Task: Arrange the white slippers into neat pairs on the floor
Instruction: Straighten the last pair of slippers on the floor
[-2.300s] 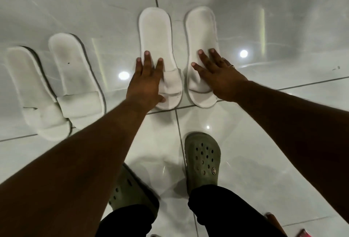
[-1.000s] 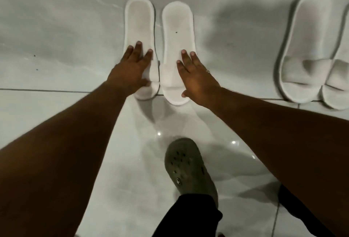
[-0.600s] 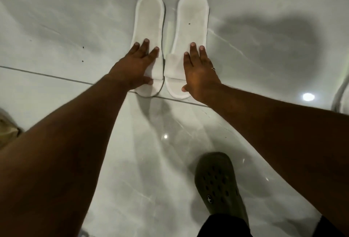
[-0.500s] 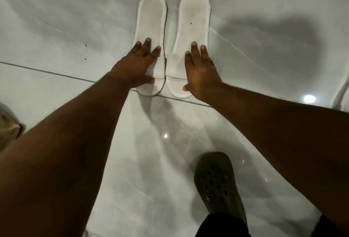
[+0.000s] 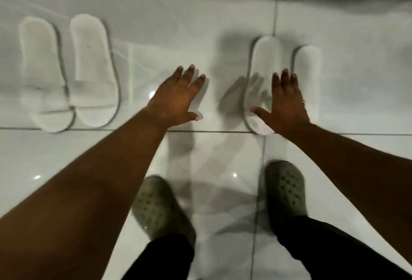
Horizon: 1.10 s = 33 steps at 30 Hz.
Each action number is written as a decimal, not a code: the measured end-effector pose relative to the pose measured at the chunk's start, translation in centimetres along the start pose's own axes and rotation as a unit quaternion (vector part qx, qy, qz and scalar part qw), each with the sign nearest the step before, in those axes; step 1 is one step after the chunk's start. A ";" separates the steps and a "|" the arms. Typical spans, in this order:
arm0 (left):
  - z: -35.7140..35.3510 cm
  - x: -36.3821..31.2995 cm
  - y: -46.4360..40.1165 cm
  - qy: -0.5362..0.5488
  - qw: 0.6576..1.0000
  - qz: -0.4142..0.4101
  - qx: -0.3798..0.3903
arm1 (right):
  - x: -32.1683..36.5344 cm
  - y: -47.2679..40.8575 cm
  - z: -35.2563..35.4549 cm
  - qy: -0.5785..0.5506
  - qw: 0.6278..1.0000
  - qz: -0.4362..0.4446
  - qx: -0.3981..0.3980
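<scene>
Two pairs of white slippers lie on the glossy tiled floor. In the left pair, one slipper (image 5: 42, 74) and its mate (image 5: 93, 74) sit side by side, touching. The right pair, a slipper (image 5: 265, 61) and a second one (image 5: 308, 68), also lies side by side. My left hand (image 5: 176, 99) is spread over bare floor between the pairs, holding nothing. My right hand (image 5: 285, 105) is spread over the strap ends of the right pair, casting a shadow on the nearer slipper. Whether it touches them is unclear. The view is motion-blurred.
My feet in green perforated clogs stand close below the hands, one (image 5: 160, 210) on the left and one (image 5: 286, 188) on the right. Dark grout lines (image 5: 211, 132) cross the tiles just at the slippers' near ends. A dark band runs along the top edge.
Both hands have come off the left pair, which stays side by side. They moved right; my right hand is now over the other pair and my left hand over bare floor.
</scene>
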<state>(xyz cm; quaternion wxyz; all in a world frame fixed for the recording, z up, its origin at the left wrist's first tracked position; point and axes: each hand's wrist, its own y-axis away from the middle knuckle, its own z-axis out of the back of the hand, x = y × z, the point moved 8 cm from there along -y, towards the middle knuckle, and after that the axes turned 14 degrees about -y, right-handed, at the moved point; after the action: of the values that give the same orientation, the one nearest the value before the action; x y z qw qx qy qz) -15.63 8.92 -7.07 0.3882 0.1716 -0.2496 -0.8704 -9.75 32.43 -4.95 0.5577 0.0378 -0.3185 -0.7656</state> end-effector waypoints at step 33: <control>5.5 -45.2 -27.0 -0.054 0.994 -0.096 -0.010 | -46.9 0.3 8.6 -0.110 0.983 -0.140 0.052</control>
<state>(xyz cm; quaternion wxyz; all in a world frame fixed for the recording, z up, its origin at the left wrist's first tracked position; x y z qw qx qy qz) -5.31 60.52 -13.19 0.2901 0.1436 -0.2434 -0.9143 4.54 77.40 -11.88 0.4036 0.0264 -0.4089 -0.8181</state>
